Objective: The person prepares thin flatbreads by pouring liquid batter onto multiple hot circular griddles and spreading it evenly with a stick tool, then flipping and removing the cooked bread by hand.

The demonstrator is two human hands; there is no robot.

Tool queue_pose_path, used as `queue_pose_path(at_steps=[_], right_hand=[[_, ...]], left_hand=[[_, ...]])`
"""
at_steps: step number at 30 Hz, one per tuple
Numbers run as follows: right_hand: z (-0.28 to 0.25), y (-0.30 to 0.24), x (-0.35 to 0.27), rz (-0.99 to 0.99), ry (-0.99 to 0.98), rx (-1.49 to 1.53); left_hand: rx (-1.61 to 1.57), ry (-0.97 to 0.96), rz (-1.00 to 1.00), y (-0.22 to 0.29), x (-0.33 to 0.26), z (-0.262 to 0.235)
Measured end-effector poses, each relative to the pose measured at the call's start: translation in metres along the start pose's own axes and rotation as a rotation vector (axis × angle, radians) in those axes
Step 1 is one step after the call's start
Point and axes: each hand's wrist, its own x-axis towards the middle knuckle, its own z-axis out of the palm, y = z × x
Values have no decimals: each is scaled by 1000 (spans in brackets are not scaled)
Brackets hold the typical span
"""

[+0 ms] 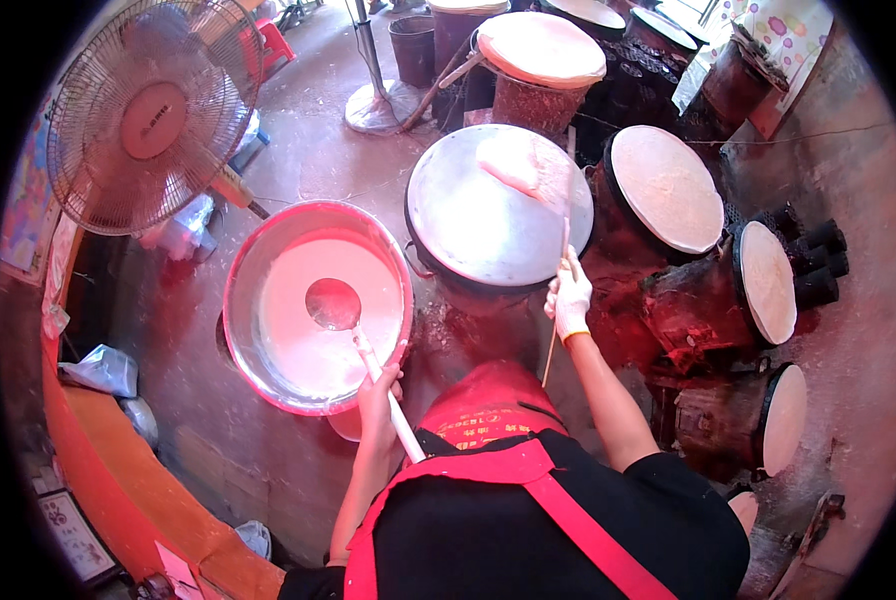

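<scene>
My left hand point(379, 392) grips the white handle of a metal ladle point(333, 303), whose bowl hangs over the white batter in a big metal basin point(248, 270) at the left. My right hand point(571, 297), in a white glove, holds a thin wooden stick point(560, 300) upright at the near edge of a round flat metal griddle point(468, 225). A thin pale sheet point(528, 168) hangs from the stick's upper end over the far side of the griddle. I wear a black top with a red apron.
Several drum-shaped stoves topped with round pale sheets point(668, 190) stand to the right and behind. A standing fan point(148, 110) is at the upper left. A curved orange counter point(118, 470) runs along the lower left. Dark buckets point(413, 45) sit at the back.
</scene>
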Motion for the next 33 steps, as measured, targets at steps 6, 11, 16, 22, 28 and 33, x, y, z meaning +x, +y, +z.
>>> queue_pose_path(at_steps=[6, 11, 16, 22, 28, 33], right_hand=[[45, -35, 12, 117, -306, -175], [3, -64, 12, 271, -622, -257], [-42, -54, 47, 13, -274, -234], [4, -75, 77, 167, -581, -400], [-50, -111, 87, 252, -899, -523], [-55, -113, 156, 81, -593, -410]], left_hand=[[-81, 55, 4, -9, -5, 17], [-180, 84, -45, -16, -12, 30], [-297, 122, -27, -30, -26, 51], [-289, 303, 9, -46, -34, 87], [-509, 338, 27, -84, -26, 81], [-755, 366, 74, -81, -46, 112]])
